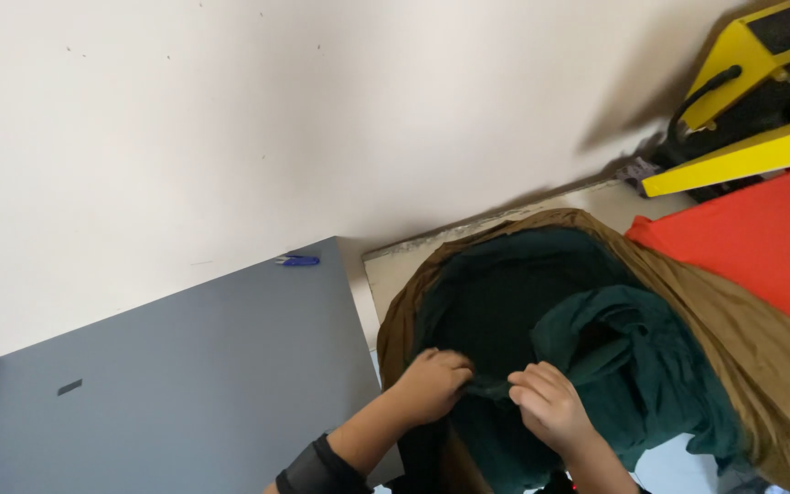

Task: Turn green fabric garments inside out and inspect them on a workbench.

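Right now, fingers: both sets curled shut, pinching a fold of the dark green soft fabric garment [587, 366] between them.
Left hand [432, 384]: knuckles up, fingers closed on the cloth's edge; a black wrist band [317, 471] sits on the forearm.
Right hand [550, 407]: fist-like grip on the same fold, just beside the left hand, nearly touching it.
Garment position: bunched in a heap in front of the person, partly draped over and inside a mustard-brown loose cloth [742, 338] that wraps round its far and right sides.
Beyond, right: flat orange-red sheet of cloth [761, 242] touching the brown cloth's far edge.
Far right corner: yellow and black boxy machine with a black handle [752, 82], against the off-white wall [276, 119].
Left: grey flat bench top [185, 375], a small blue clip-like object [299, 261] at its far edge near the wall.
Handling judgement: the cloth is limp and slippery-looking; hold pinches close together on one single layer, keep tension even, or the fold will likely bunch.
Unclear: which part of the garment is gripped, cannot tell.
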